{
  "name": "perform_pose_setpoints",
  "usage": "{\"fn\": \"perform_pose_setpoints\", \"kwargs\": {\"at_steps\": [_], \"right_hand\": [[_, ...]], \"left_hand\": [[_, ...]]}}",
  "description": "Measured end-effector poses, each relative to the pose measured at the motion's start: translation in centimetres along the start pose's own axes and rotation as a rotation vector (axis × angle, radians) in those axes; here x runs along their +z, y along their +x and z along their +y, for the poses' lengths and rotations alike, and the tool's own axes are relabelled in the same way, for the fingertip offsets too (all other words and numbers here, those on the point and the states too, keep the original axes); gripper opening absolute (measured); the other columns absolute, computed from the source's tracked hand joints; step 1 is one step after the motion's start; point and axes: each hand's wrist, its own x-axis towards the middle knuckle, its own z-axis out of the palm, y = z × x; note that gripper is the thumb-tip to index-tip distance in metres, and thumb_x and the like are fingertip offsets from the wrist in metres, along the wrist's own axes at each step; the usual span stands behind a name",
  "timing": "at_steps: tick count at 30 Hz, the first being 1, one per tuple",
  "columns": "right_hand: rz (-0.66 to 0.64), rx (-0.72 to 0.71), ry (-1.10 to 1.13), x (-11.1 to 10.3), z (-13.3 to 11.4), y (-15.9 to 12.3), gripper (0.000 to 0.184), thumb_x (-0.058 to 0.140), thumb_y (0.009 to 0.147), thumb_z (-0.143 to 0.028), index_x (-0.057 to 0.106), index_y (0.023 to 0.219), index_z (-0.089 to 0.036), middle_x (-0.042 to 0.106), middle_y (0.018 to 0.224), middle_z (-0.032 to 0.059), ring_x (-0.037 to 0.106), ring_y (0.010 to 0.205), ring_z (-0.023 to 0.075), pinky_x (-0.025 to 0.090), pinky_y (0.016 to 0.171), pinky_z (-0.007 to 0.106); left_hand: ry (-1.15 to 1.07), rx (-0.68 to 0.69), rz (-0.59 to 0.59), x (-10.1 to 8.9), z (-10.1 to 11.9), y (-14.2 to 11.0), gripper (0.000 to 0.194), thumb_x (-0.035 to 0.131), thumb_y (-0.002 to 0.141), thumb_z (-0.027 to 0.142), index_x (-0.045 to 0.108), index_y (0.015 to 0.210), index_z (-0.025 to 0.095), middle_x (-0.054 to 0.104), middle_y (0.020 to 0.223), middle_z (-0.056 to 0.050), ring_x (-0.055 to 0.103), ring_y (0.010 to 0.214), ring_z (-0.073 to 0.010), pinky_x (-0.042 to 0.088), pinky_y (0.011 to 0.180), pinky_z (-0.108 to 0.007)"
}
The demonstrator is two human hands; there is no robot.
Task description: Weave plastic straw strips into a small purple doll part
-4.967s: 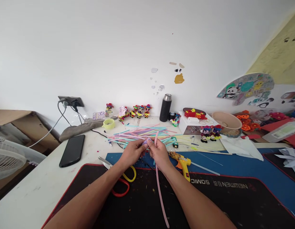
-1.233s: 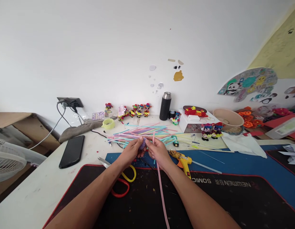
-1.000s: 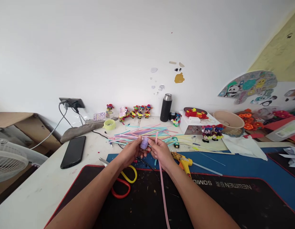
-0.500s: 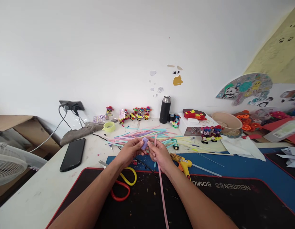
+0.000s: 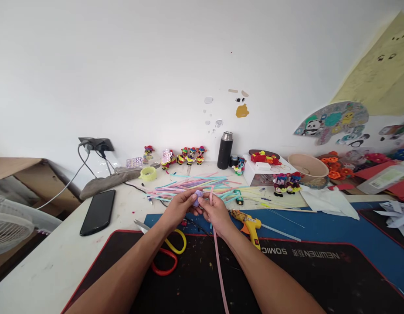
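Between my fingertips is a small, fuzzy purple coil [image 5: 197,197], rounded and partly covered by both thumbs. My left hand [image 5: 178,210] is closed on its left side. My right hand [image 5: 218,213] pinches a long pink pipe cleaner [image 5: 218,264], whose short end sticks up past the fingers and whose long end hangs down across the black mat. The right thumb also touches the coil. Just behind my hands lies a loose pile of pastel pipe cleaners [image 5: 188,185]. Scissors [image 5: 169,257] with red and yellow handles lie beside my left forearm.
A yellow glue gun [image 5: 252,226] rests right of my right hand, on the blue and black mats [image 5: 306,279]. Farther back stand a black flask [image 5: 225,151], several small figures [image 5: 191,155] and a white box [image 5: 254,174]. A phone [image 5: 97,212] and a fan [image 5: 12,224] are at left.
The purple coil has turned in my fingertips, and my right thumb now covers more of it. The pink pipe cleaner stays in my right hand. The view has shifted slightly.
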Motion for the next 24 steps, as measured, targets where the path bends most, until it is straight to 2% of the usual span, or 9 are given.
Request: {"fn": "perform_pose_setpoints", "kwargs": {"at_steps": [4, 7, 10, 14, 18, 24], "right_hand": [[0.033, -0.007, -0.01, 0.0, 0.4, 0.2, 0.05, 0.082, 0.076, -0.06, 0.059, 0.092, -0.019, 0.045, 0.045, -0.0113, 0.028, 0.033, 0.0055, 0.015, 0.036, 0.021], [0.03, -0.001, -0.011, -0.1, 0.3, 0.2, 0.051, 0.083, 0.075, -0.061, 0.059, 0.091, -0.019, 0.04, 0.044, -0.0128, 0.026, 0.034, 0.0053, 0.014, 0.036, 0.022], [0.014, 0.022, -0.009, -0.1, 0.0, 0.1, 0.051, 0.083, 0.075, -0.061, 0.061, 0.094, -0.018, 0.043, 0.044, -0.0116, 0.029, 0.034, 0.0061, 0.015, 0.036, 0.022], [0.011, 0.061, 0.03, 0.1, -0.5, -0.1, 0.053, 0.083, 0.074, -0.059, 0.064, 0.101, -0.018, 0.043, 0.044, -0.0126, 0.027, 0.033, 0.0058, 0.016, 0.035, 0.021], [0.013, 0.086, 0.071, 0.3, -0.9, -0.3, 0.051, 0.082, 0.074, -0.062, 0.064, 0.093, -0.018, 0.039, 0.044, -0.0132, 0.025, 0.034, 0.005, 0.015, 0.035, 0.021], [-0.006, 0.083, 0.087, 0.2, -1.3, -0.5, 0.051, 0.081, 0.075, -0.063, 0.061, 0.092, -0.019, 0.041, 0.045, -0.0125, 0.027, 0.034, 0.0049, 0.016, 0.035, 0.019]], "left_hand": [[0.056, 0.009, 0.006, 0.0, -0.1, 0.1, 0.064, 0.077, 0.082, 0.063, 0.073, 0.125, 0.016, 0.074, 0.071, -0.002, 0.068, 0.063, -0.0192, 0.056, 0.064, -0.031], [0.118, 0.018, -0.072, 0.1, 0.4, -0.1, 0.06, 0.072, 0.086, 0.064, 0.074, 0.122, 0.016, 0.073, 0.073, -0.003, 0.069, 0.065, -0.0201, 0.057, 0.067, -0.033], [0.18, 0.05, -0.136, 0.1, 0.9, -0.2, 0.057, 0.071, 0.088, 0.063, 0.074, 0.121, 0.016, 0.073, 0.076, -0.003, 0.069, 0.068, -0.0205, 0.058, 0.069, -0.034], [0.189, 0.068, -0.11, 0.1, 0.9, -0.1, 0.057, 0.07, 0.089, 0.064, 0.073, 0.12, 0.017, 0.071, 0.072, -0.002, 0.067, 0.064, -0.0201, 0.056, 0.065, -0.032], [0.175, 0.102, -0.072, 0.1, 0.6, -0.1, 0.055, 0.068, 0.09, 0.065, 0.073, 0.117, 0.017, 0.069, 0.069, -0.001, 0.066, 0.061, -0.0195, 0.053, 0.06, -0.03], [0.282, 0.11, -0.04, 0.4, 0.3, -0.5, 0.063, 0.064, 0.094, 0.058, 0.062, 0.141, 0.016, 0.069, 0.072, -0.002, 0.065, 0.064, -0.0215, 0.053, 0.062, -0.031]]}}
